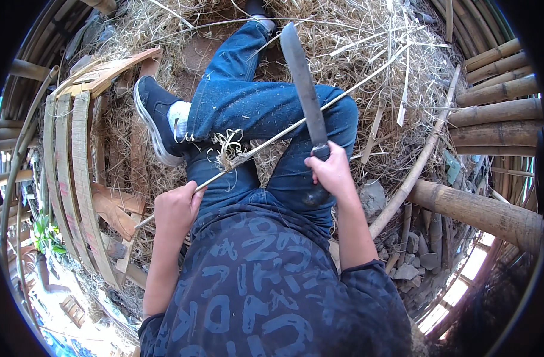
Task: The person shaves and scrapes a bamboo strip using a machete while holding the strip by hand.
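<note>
A thin pale bamboo strip (284, 132) runs slantwise over my crossed legs, from low left to upper right. My left hand (175, 208) is closed round it near its lower end. A tangle of curled shavings (227, 156) clings to the strip just beyond that hand. In my right hand (331, 172) is a large knife (305, 80), gripped by its dark handle, the long grey blade pointing up and away. The blade crosses the strip over my thigh; whether they touch I cannot tell. Small shavings dot my jeans (248, 110).
Curly bamboo shavings (367, 71) cover the ground ahead. To the left stands a wooden slatted crate (81, 172). Thick bamboo poles (480, 214) line the right, with broken stones (409, 268) below them. A long thin pole (421, 160) leans beside my right arm.
</note>
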`<move>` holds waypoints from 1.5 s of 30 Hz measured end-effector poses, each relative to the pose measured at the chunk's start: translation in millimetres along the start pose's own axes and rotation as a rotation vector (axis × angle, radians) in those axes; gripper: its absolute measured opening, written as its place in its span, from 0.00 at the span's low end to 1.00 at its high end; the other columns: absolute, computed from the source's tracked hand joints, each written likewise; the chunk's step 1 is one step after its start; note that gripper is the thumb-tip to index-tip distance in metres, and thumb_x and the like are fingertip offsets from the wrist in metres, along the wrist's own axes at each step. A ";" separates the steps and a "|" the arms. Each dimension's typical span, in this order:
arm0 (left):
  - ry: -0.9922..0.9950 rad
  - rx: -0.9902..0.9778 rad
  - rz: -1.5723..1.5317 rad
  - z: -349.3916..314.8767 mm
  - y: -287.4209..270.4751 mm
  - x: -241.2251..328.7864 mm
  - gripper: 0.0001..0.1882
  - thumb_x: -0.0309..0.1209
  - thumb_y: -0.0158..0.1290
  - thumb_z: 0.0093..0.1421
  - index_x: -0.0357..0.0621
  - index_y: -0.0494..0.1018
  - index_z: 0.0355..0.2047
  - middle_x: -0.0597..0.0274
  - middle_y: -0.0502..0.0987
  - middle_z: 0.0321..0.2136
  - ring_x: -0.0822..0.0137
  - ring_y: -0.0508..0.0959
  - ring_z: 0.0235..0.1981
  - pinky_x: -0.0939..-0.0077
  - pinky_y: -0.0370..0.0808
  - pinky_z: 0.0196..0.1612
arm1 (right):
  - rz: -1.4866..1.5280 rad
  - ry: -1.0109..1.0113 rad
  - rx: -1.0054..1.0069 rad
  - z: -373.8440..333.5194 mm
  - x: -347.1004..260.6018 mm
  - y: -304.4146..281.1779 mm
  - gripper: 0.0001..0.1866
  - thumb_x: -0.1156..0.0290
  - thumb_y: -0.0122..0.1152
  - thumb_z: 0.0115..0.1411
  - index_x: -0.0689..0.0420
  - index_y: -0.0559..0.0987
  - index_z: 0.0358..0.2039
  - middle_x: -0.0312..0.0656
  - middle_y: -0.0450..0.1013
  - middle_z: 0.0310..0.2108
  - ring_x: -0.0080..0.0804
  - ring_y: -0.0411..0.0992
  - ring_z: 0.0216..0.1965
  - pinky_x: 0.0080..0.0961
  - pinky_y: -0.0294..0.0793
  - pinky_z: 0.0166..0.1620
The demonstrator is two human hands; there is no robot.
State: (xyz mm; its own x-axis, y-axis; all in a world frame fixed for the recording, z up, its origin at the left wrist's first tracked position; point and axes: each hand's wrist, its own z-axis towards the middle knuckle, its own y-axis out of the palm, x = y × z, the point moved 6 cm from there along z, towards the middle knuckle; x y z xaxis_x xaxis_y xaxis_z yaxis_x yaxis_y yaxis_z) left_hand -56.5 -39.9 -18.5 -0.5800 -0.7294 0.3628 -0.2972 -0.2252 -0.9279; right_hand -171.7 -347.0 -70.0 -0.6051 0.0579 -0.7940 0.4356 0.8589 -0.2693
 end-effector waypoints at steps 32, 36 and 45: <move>0.059 0.148 0.166 1.4 -13.5 -21.3 0.19 0.44 0.54 0.63 0.45 0.66 0.21 0.59 0.70 0.15 0.56 0.74 0.18 0.63 0.68 0.22 | -0.129 -0.058 -0.181 -11.8 -6.4 44.8 0.09 0.80 0.63 0.50 0.62 0.72 0.30 0.34 0.68 0.18 0.21 0.68 0.15 0.23 0.68 0.19; 0.047 0.119 0.161 -2.0 -14.5 -17.8 0.19 0.44 0.54 0.63 0.45 0.67 0.21 0.59 0.71 0.16 0.56 0.74 0.18 0.63 0.68 0.22 | -0.011 0.051 -0.032 -2.2 -5.3 10.2 0.08 0.81 0.61 0.51 0.62 0.71 0.29 0.36 0.69 0.17 0.22 0.69 0.14 0.23 0.70 0.17; 0.055 0.122 0.172 6.8 -16.0 -12.4 0.19 0.44 0.54 0.63 0.44 0.68 0.22 0.57 0.72 0.16 0.55 0.74 0.18 0.61 0.67 0.21 | 0.069 0.021 -0.003 -12.5 -0.6 26.3 0.08 0.81 0.60 0.51 0.60 0.69 0.29 0.35 0.68 0.18 0.22 0.68 0.14 0.23 0.69 0.17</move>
State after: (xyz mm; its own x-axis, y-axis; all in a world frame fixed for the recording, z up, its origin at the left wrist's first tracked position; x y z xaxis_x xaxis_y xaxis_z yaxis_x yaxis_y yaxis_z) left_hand -39.4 -31.6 -8.7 -0.6561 -0.7279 0.1995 -0.0981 -0.1798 -0.9788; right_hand -168.2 -318.1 -69.9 -0.5877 0.1273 -0.7990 0.4744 0.8542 -0.2129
